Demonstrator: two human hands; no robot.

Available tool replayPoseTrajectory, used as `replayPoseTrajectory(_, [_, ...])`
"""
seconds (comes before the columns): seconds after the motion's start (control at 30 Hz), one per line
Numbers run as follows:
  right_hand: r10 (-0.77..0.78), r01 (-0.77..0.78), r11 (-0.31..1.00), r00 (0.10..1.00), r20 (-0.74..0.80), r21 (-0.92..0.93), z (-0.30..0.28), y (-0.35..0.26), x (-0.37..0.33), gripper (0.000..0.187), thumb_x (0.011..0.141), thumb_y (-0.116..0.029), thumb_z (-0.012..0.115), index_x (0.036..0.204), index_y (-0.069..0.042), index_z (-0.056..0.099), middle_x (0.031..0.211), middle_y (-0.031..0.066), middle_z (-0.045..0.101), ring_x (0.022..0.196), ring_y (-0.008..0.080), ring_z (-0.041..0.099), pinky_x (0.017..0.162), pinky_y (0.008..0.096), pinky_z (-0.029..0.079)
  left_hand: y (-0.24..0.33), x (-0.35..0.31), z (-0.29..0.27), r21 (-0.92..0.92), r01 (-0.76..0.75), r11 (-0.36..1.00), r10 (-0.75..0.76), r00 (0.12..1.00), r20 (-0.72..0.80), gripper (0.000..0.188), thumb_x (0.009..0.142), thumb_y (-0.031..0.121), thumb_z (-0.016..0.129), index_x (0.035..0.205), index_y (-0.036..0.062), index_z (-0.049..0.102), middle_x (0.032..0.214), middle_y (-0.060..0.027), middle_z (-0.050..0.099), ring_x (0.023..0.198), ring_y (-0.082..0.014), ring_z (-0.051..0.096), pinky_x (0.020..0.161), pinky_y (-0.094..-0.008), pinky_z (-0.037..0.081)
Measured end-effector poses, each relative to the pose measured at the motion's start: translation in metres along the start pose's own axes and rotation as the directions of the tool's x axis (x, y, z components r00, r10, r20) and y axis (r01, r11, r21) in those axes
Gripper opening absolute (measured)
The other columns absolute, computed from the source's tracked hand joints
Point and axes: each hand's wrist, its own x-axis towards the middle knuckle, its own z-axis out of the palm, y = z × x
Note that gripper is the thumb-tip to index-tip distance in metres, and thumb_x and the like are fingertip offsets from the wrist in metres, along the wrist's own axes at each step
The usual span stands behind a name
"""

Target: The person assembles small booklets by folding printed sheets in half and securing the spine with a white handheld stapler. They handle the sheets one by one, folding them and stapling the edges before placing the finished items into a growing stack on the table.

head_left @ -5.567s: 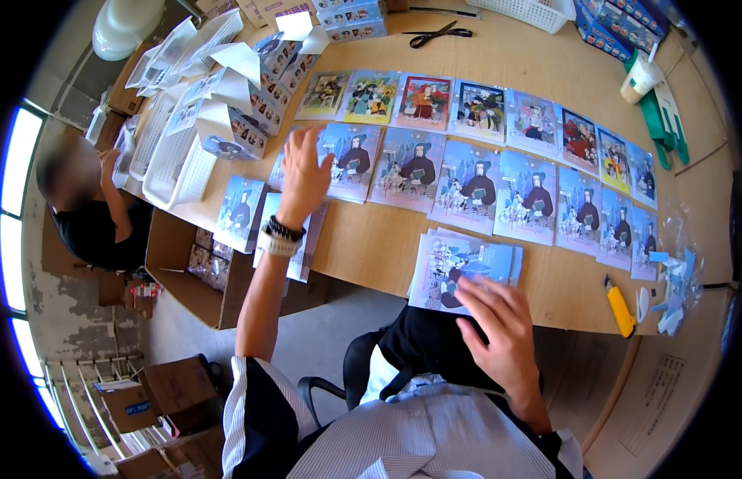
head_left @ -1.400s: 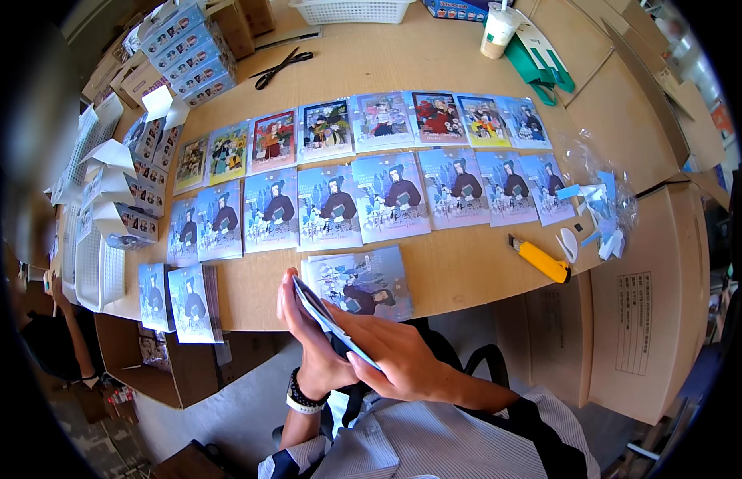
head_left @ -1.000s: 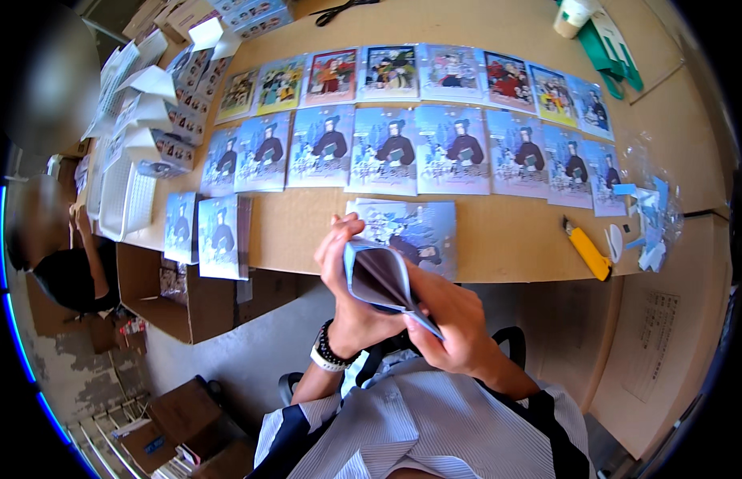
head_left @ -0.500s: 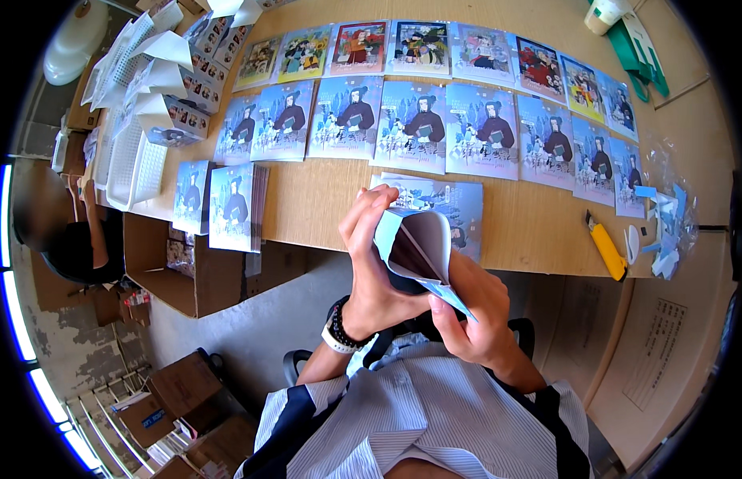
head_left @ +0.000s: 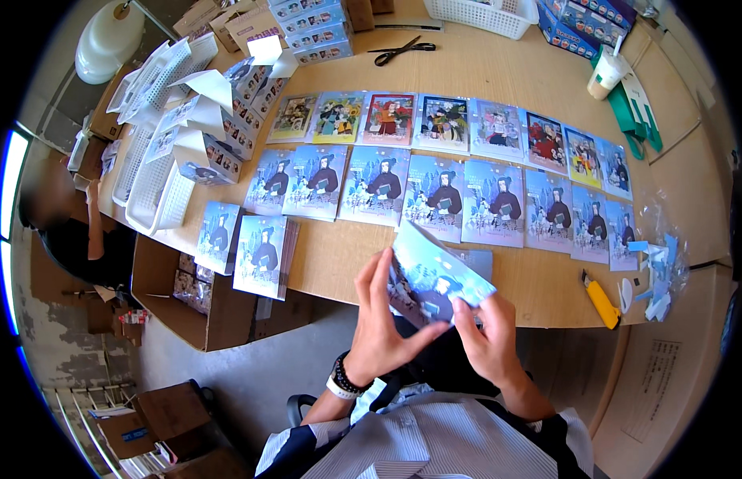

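Note:
A blue illustrated paper packet [head_left: 443, 275] is held tilted above the table's near edge, its printed front with a dark-clothed figure facing up. My left hand [head_left: 379, 327] grips its left side, thumb along the bottom. Its lower right corner is pinched by my right hand [head_left: 489, 335], the thumb lying on the printed face. Partly hidden behind it, another blue printed piece [head_left: 477, 260] lies on the table. Beyond are a row of matching blue packets [head_left: 371, 185] and a farther row of varied picture cards [head_left: 387, 120]. Matching blue stacks [head_left: 261, 255] stand at the left.
White baskets [head_left: 159, 203] and small printed boxes [head_left: 211, 160] crowd the left side. Black scissors [head_left: 403, 50] lie at the back. A yellow utility knife [head_left: 601, 299], blue scraps [head_left: 662, 267] and a drink cup [head_left: 607, 73] are on the right. Another person [head_left: 75, 231] sits far left.
The packet has turned from showing its gaping top opening to showing its printed front. Both hands have shifted their hold. My view has tilted up, bringing in more of the table's back.

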Motion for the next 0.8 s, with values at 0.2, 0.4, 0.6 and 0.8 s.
replayPoseTrajectory(0.2, [0.18, -0.191, 0.978, 0.975, 0.134, 0.08, 0.001, 0.016, 0.065, 0.017, 0.099, -0.013, 0.061, 0.104, 0.003, 0.061, 0.074, 0.0049, 0.063, 0.06, 0.0103, 0.061, 0.052, 0.027, 0.047, -0.016, -0.007, -0.012, 0.095, 0.097, 0.991, -0.088, 0.992, -0.096, 0.081, 0.083, 0.003, 0.073, 0.152, 0.0003, 0.031, 0.147, -0.0235, 0.034, 0.138, -0.0413, 0.037, 0.113, -0.0471, 0.033])
replayPoseTrajectory(0.4, [0.204, -0.233, 0.959, 0.962, 0.181, 0.158, 0.036, 0.076, 0.171, 0.018, 0.097, -0.012, 0.064, 0.088, 0.002, 0.06, 0.079, 0.0085, 0.069, 0.055, 0.0086, 0.064, 0.044, 0.0247, 0.044, -0.015, -0.019, -0.012, 0.016, 0.131, 0.991, -0.129, 0.986, -0.105, 0.067, 0.085, -0.004, 0.065, 0.147, 0.0044, 0.039, 0.15, -0.0217, 0.032, 0.142, -0.0393, 0.032, 0.116, -0.0492, 0.029])
replayPoseTrajectory(0.6, [0.237, -0.186, 0.953, 0.95, 0.204, -0.238, 0.059, 0.075, 0.2, 0.032, 0.091, -0.023, 0.072, 0.075, 0.004, 0.068, 0.056, 0.0085, 0.065, 0.048, 0.0221, 0.067, 0.048, 0.0319, 0.05, 0.0, -0.021, -0.011, -0.025, 0.14, 0.99, -0.14, 0.99, -0.013, 0.06, 0.085, -0.003, 0.065, 0.141, 0.0055, 0.046, 0.149, -0.0212, 0.034, 0.139, -0.0411, 0.036, 0.113, -0.0494, 0.034])
replayPoseTrajectory(0.8, [0.096, -0.001, 0.785, 0.988, 0.12, -0.62, 0.063, 0.08, 0.206, 0.04, 0.089, -0.031, 0.073, 0.076, 0.007, 0.07, 0.065, 0.0266, 0.065, 0.066, 0.0412, 0.069, 0.061, 0.0473, 0.055, 0.001, -0.015, -0.005, 0.027, 0.097, 0.995, -0.099, 0.99, 0.1, 0.058, 0.086, 0.0, 0.067, 0.14, 0.0046, 0.047, 0.149, -0.0216, 0.036, 0.136, -0.0422, 0.04, 0.11, -0.0486, 0.037])
